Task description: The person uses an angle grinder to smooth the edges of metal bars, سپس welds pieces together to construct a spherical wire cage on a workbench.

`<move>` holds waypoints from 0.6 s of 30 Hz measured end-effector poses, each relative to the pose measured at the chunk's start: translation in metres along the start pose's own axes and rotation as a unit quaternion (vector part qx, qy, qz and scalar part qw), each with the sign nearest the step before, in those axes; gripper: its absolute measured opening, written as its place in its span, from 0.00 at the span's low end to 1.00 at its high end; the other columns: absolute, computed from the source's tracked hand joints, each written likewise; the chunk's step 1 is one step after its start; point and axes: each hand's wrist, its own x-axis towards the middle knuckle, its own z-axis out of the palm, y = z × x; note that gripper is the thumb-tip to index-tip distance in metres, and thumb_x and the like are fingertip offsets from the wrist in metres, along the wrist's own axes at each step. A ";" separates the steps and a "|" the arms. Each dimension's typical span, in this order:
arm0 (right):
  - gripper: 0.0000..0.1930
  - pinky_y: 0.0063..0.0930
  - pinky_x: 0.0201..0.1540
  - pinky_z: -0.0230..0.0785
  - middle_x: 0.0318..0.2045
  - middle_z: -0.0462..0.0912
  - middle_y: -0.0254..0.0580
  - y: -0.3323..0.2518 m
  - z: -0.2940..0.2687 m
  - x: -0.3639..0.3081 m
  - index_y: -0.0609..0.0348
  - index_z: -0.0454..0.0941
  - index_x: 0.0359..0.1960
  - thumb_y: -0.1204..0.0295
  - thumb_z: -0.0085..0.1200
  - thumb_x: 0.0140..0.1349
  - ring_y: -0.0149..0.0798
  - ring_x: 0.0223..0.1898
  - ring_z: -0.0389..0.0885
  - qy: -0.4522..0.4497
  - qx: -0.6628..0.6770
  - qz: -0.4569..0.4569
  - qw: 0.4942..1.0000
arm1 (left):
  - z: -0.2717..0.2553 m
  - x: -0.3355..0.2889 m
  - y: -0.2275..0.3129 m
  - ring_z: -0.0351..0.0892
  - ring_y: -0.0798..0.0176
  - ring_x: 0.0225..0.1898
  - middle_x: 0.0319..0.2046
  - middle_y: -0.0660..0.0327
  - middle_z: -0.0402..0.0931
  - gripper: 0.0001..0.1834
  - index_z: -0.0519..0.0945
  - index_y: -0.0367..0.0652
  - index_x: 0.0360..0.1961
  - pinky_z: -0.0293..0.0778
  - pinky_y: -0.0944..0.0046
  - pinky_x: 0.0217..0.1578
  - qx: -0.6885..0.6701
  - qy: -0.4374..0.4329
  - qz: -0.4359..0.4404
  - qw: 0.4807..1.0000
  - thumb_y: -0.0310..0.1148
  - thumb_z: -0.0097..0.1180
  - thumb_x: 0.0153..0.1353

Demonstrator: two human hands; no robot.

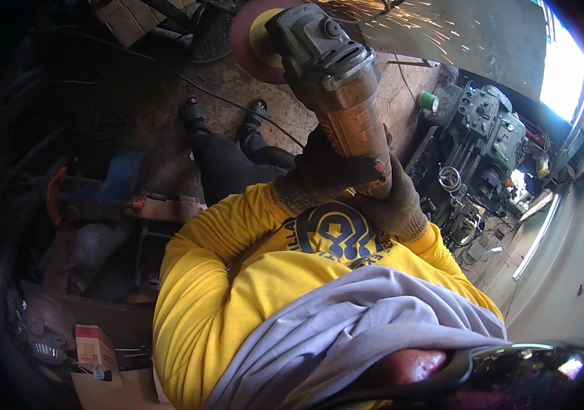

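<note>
My two dark-gloved hands hold a large angle grinder (350, 123) in front of my chest. Its grey gear head points up and to the left, and a reddish disc (243, 39) with a yellow centre sits on it. Around the underside of the orange-brown body wrap the fingers of my left hand (319, 174). Closer to the rear end, my right hand (403, 208) grips the same body from the right side; part of its fingers is hidden behind the tool. Orange sparks (418, 24) streak beyond the grinder head.
A broad dark metal sheet (483, 58) lies at the far right. A green lathe-like machine (487, 130) with a handwheel stands below it, near a green can (428, 101). A cable (237, 106) crosses by my feet. Left are a blue machine part (122, 174) and a cardboard box (94, 346).
</note>
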 end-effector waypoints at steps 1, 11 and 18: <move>0.46 0.37 0.60 0.72 0.58 0.79 0.50 0.000 0.000 0.000 0.58 0.63 0.68 0.66 0.77 0.48 0.42 0.58 0.80 0.001 -0.004 -0.007 1.000 | 0.000 0.000 0.001 0.82 0.62 0.47 0.44 0.58 0.80 0.29 0.74 0.39 0.54 0.78 0.59 0.51 -0.001 0.000 0.000 1.000 0.37 0.71 0.53; 0.48 0.37 0.59 0.73 0.58 0.80 0.50 -0.004 -0.001 0.000 0.57 0.62 0.68 0.63 0.78 0.46 0.43 0.58 0.80 0.000 -0.025 0.023 0.999 | 0.000 -0.001 0.005 0.82 0.61 0.47 0.45 0.58 0.80 0.29 0.74 0.40 0.54 0.78 0.59 0.51 -0.002 -0.004 0.010 1.000 0.35 0.71 0.53; 0.46 0.37 0.59 0.73 0.57 0.80 0.50 0.003 0.002 0.000 0.57 0.64 0.66 0.65 0.78 0.46 0.43 0.57 0.81 0.014 -0.021 -0.007 1.000 | -0.001 -0.001 0.001 0.82 0.61 0.47 0.45 0.57 0.80 0.29 0.73 0.39 0.54 0.79 0.59 0.51 0.007 0.000 0.018 1.000 0.34 0.71 0.53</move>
